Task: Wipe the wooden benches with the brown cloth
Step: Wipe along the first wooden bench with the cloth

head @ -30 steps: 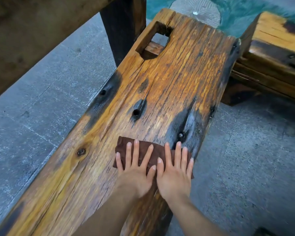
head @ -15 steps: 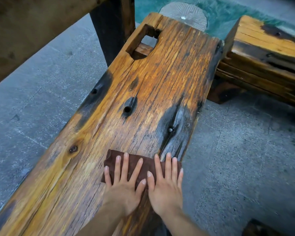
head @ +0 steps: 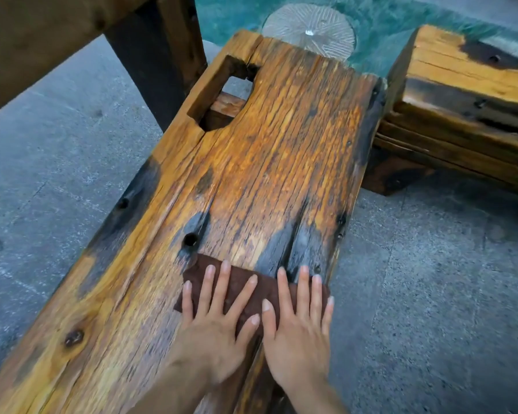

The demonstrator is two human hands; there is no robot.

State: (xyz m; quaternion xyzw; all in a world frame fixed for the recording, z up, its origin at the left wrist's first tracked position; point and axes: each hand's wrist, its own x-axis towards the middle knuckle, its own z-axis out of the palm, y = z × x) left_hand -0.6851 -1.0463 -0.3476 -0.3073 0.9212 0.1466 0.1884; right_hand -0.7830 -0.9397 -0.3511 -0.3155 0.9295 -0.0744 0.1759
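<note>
On the worktop's (head: 275, 162) near right side, both hands press the brown cloth (head: 266, 286) flat.
Left hand (head: 219, 333) and right hand (head: 299, 339) lie side by side, fingers straight and spread, palms down on it; the cloth sits just below a dark hole (head: 190, 239), its right end reaching the worktop's edge.

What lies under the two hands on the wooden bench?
The brown cloth lies flat under the left hand and right hand, on the wooden bench. The wood beneath the cloth is covered, so unseen.
</note>
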